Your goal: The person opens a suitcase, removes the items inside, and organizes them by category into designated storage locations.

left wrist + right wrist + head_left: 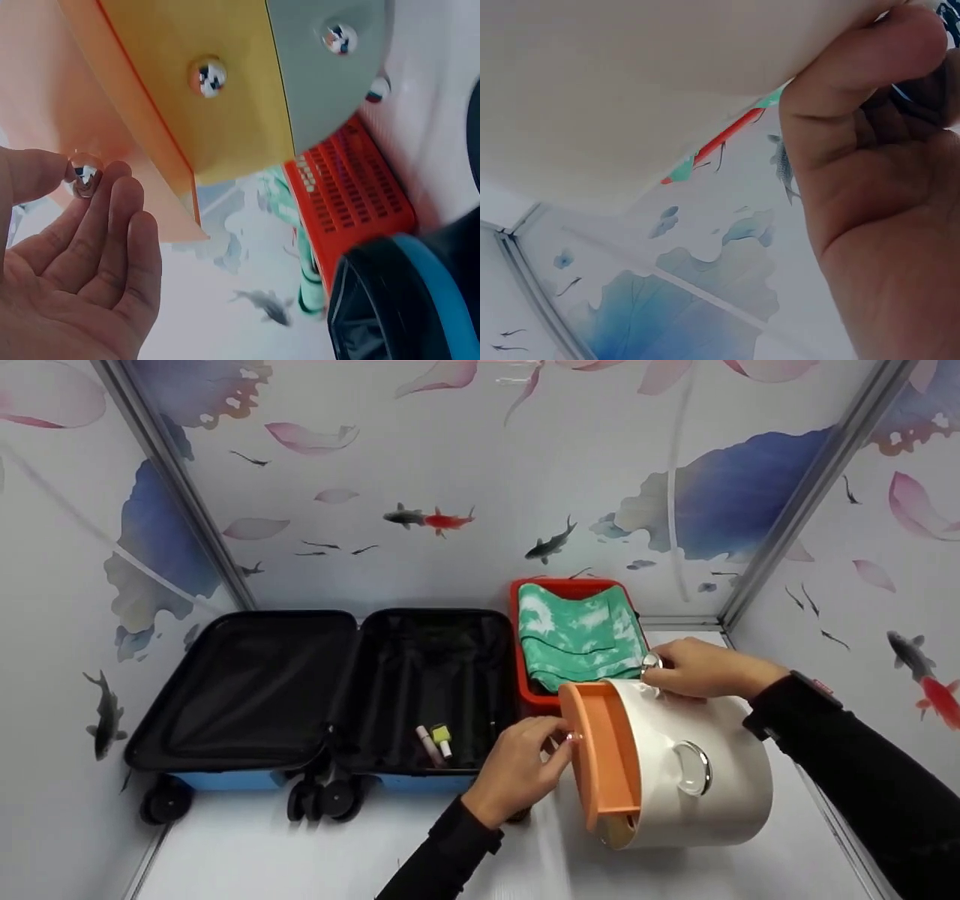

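A white storage box (712, 780) with rounded sides stands at the right. Its orange drawer (616, 750) is pulled partway out, and its inside looks bare. My left hand (529, 761) pinches the drawer's silver knob (86, 174) between thumb and fingers. Beside it in the left wrist view are a yellow drawer front (232, 112) and a grey-green one (319, 90), each with a silver knob. On top of the box my right hand (697, 666) grips a shiny metal handle (651, 662). A chrome ring (705, 769) sits on the box's near face.
An open suitcase (247, 690) with black lining lies at the left; a pink tube (427, 744) and a yellow-and-white one (442, 739) are in its right half. Behind the box, a red basket (516, 660) holds folded green cloth (581, 634). Printed walls enclose the space.
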Demonstrator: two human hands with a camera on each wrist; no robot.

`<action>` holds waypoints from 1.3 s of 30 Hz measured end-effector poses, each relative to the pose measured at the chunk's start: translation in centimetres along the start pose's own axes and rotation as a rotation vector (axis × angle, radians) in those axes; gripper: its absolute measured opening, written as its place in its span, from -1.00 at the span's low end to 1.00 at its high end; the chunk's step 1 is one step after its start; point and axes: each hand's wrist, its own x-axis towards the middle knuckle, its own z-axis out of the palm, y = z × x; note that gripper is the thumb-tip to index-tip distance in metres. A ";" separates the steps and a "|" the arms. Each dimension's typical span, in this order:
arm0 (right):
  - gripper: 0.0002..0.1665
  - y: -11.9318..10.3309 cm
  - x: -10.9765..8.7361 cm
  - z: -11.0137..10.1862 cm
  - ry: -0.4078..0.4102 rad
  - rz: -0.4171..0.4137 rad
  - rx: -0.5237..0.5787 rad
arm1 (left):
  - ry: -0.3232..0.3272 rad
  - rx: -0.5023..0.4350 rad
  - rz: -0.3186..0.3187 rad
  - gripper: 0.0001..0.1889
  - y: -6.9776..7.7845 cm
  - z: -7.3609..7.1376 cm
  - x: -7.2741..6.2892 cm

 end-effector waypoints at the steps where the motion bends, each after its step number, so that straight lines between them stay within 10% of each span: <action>1: -0.74 -0.1 0.0 0.0 -0.003 0.004 -0.003 | 0.008 -0.004 0.002 -0.84 -0.1 -0.2 -0.1; 23: -0.77 -0.6 0.0 -0.1 -0.013 0.023 -0.030 | -0.037 0.025 -0.103 -0.72 -2.2 -2.4 -1.5; 39: -0.78 -0.6 0.0 -0.1 -0.006 0.033 -0.040 | -0.256 0.462 -0.399 -0.71 -11.1 -9.7 2.1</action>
